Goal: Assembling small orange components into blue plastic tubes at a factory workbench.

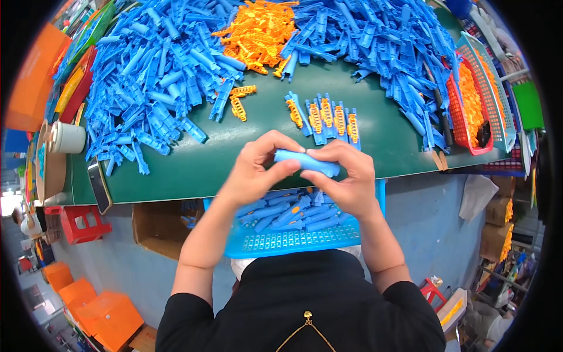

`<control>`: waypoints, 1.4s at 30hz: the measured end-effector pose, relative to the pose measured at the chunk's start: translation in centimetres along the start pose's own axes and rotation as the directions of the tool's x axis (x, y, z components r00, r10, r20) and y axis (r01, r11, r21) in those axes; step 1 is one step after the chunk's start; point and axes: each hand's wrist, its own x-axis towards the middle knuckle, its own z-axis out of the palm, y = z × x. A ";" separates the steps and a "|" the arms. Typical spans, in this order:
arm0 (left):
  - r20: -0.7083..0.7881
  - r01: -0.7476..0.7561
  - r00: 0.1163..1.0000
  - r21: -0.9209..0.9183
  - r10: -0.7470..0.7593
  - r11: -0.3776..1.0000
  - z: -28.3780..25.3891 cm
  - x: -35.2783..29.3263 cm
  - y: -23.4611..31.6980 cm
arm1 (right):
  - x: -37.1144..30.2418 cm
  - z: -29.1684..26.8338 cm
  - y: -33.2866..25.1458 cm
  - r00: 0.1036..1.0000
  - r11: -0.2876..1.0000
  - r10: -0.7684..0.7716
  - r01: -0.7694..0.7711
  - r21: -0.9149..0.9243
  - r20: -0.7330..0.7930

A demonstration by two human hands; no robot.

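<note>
Between my two hands, just over the near edge of the green table, is a long blue plastic part (307, 162). My left hand (262, 167) pinches its left end with thumb and fingers. My right hand (346, 176) grips the other end the same way. Beyond my hands lies a short row of blue pieces with orange toothed inserts (326, 117). Below my hands, a light blue basket (293, 239) holds many blue parts, some showing small orange spots. A few loose orange toothed pieces (239, 110) lie left of the row.
Large heaps of blue parts (152, 76) spread across the table (258, 111), with a pile of orange pieces (258, 32) at the back middle. A red basket (469, 105) of orange pieces stands at right. A phone (99, 186) and a white cup (66, 138) are at left.
</note>
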 end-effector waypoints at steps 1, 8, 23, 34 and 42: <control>0.123 0.023 0.992 0.075 -0.032 0.997 -1.5 0.5 0.2 | 0.3 -0.7 -0.4 0.983 0.997 0.077 -0.079 0.008 0.166; 0.209 -0.284 0.952 0.876 0.223 0.391 -1.0 5.4 -0.1 | 0.8 -4.6 -0.6 0.907 0.990 0.069 -0.012 -0.140 0.414; 0.069 0.341 0.939 -0.047 -0.337 0.939 -0.5 2.9 0.6 | -1.4 -10.6 6.0 0.958 0.526 0.027 -0.256 -0.811 -0.285; 0.165 0.528 0.837 -0.494 -0.521 0.691 1.5 2.6 0.8 | 1.1 -8.4 4.9 0.938 0.561 0.158 -0.343 -0.754 -0.309; 0.175 0.531 0.821 -0.584 -0.543 0.614 1.9 2.4 0.8 | 2.1 -9.0 5.5 0.941 0.743 0.228 -0.335 -0.579 -0.251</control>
